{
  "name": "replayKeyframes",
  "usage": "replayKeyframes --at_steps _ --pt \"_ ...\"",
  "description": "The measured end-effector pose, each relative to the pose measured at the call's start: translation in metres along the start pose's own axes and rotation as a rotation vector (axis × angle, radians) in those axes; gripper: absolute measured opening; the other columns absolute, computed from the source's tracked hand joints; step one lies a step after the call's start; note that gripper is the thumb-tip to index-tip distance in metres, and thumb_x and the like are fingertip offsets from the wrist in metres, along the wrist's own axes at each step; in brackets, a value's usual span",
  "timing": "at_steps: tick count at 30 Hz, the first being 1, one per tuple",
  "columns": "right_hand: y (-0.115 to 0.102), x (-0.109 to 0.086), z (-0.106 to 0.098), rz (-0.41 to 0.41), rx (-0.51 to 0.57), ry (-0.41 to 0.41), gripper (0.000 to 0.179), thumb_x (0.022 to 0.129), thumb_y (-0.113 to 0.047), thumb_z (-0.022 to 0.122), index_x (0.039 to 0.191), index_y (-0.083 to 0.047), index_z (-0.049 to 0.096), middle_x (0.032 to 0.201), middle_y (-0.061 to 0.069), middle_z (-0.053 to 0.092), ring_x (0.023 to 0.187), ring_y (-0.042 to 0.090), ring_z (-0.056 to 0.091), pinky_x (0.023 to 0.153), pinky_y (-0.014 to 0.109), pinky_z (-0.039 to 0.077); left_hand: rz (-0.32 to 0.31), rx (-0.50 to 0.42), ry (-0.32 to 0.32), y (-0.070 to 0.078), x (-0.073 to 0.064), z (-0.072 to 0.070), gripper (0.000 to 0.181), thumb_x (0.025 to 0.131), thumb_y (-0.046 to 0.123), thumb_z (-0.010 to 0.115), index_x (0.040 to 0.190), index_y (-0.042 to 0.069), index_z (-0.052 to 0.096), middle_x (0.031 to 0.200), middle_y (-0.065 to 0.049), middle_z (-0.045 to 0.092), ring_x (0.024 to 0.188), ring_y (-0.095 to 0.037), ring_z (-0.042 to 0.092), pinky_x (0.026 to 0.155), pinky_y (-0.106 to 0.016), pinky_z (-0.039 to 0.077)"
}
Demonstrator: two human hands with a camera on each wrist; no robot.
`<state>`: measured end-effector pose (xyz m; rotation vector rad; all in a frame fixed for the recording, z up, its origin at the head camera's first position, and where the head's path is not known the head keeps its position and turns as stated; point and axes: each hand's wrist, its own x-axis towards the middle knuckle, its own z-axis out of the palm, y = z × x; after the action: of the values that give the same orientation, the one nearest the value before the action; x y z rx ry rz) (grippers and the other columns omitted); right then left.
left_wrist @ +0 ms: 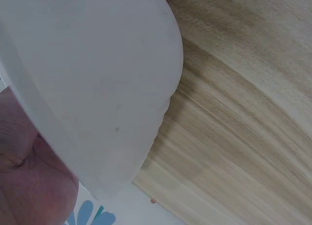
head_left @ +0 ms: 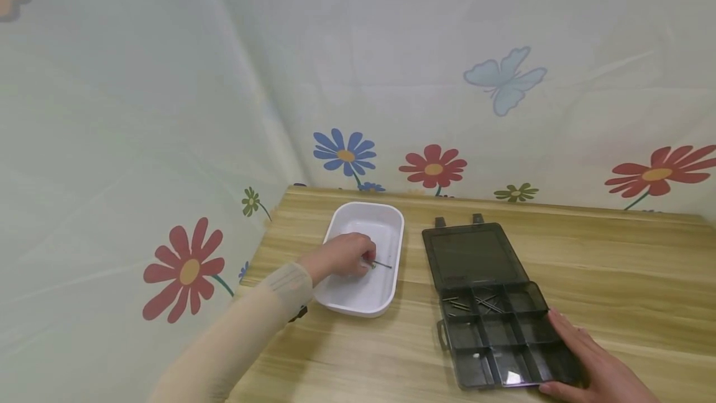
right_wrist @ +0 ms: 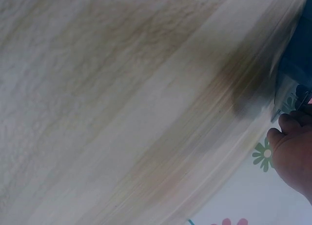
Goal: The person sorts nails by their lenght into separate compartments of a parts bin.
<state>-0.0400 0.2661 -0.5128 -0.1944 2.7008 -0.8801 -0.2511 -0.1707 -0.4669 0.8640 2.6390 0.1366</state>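
My left hand [head_left: 349, 254] reaches down into a white rectangular tray [head_left: 398, 235], fingers curled. Its fingertips pinch at a thin screw [head_left: 383, 264] whose shaft sticks out to the right; the fingers partly hide it. In the left wrist view, the tray's wall [left_wrist: 97, 88] covers most of this hand [left_wrist: 34, 171]. My right hand [head_left: 595, 359] grips the near right corner of a dark translucent compartment box [head_left: 492, 331], thumb at the front edge and fingers along the side. Several screws [head_left: 458, 305] lie in the far left compartment, and several longer ones [head_left: 489, 303] in the far middle one.
The box's hinged lid [head_left: 474, 255] lies folded back, away from me, with two latches at its far edge. Tray and box stand apart on a wood-grain table [head_left: 403, 353]. A flower-printed curtain [head_left: 391, 67] hangs behind and to the left.
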Motion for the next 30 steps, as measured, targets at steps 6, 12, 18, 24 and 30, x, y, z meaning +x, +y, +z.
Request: replayKeyframes --at_steps 6,12,18,24,30 --pt "0.000 0.000 -0.001 -0.040 -0.025 0.029 0.111 0.070 -0.067 0.068 0.154 -0.034 0.003 0.155 0.019 0.026 0.131 0.048 0.035 0.088 0.071 0.036 -0.008 -0.010 -0.002 0.000 0.001 0.003 0.014 0.079 0.015 0.076 0.090 0.018 0.067 0.086 0.008 0.063 0.081 -0.009 0.055 0.083 -0.027 0.047" --pt "0.000 0.000 0.000 -0.039 -0.019 0.023 0.111 0.070 -0.067 0.068 0.154 -0.035 0.003 0.155 0.019 0.025 0.131 0.049 0.034 0.089 0.071 0.034 -0.006 -0.021 0.002 -0.002 0.003 0.010 0.012 0.079 0.014 0.075 0.081 0.021 0.065 0.078 0.010 0.060 0.077 -0.009 0.055 0.076 -0.025 0.046" --pt "-0.001 0.000 0.000 -0.023 -0.013 0.006 0.110 0.070 -0.067 0.067 0.154 -0.036 0.003 0.156 0.019 0.023 0.132 0.051 0.030 0.092 0.072 0.032 -0.015 -0.019 -0.004 -0.005 0.003 0.015 0.016 0.079 0.016 0.073 0.076 0.024 0.060 0.073 0.010 0.059 0.073 -0.009 0.054 0.071 -0.025 0.045" --pt "-0.002 0.000 -0.001 -0.027 -0.018 0.010 0.111 0.070 -0.067 0.067 0.154 -0.035 0.003 0.156 0.020 0.023 0.132 0.051 0.030 0.092 0.072 0.031 -0.008 -0.016 0.007 -0.004 0.000 0.013 0.016 0.079 0.018 0.073 0.075 0.024 0.059 0.072 0.009 0.058 0.072 -0.009 0.054 0.070 -0.025 0.045" --pt "-0.003 0.000 0.000 -0.022 -0.033 0.009 0.113 0.069 -0.068 0.067 0.154 -0.034 0.003 0.155 0.021 0.024 0.131 0.050 0.032 0.091 0.071 0.033 0.029 -0.043 0.061 0.002 -0.004 -0.002 0.014 0.080 0.020 0.073 0.076 0.023 0.060 0.071 0.010 0.059 0.070 -0.008 0.054 0.069 -0.023 0.045"
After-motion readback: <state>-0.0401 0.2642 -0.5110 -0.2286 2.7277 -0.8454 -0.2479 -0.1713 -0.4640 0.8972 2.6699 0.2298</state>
